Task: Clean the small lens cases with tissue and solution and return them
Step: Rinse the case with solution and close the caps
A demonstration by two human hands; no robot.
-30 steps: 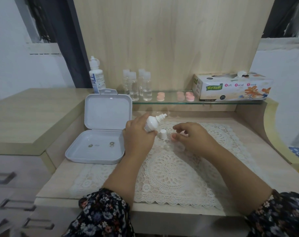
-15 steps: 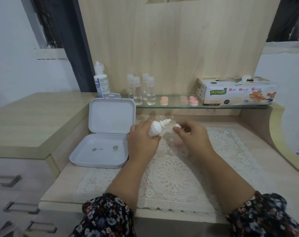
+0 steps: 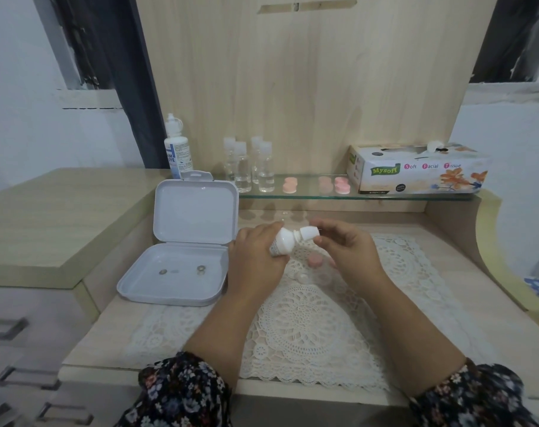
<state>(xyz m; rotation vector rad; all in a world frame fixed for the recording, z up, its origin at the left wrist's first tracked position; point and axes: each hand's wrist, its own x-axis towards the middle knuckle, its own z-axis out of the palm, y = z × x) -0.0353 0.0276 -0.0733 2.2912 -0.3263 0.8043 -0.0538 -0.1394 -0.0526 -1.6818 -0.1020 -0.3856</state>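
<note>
Early stage: left hand [image 3: 255, 257] grips bottle [image 3: 282, 241], right hand [image 3: 346, 252] pinches cap [image 3: 308, 233] onto it; pink case [image 3: 315, 261] mid-worktop, wiping and returning still pending.

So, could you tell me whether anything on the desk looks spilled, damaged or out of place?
Nothing stands out. The left hand holds the small bottle tilted while the right hand is at its cap; no spill shows on the lace mat.
</note>
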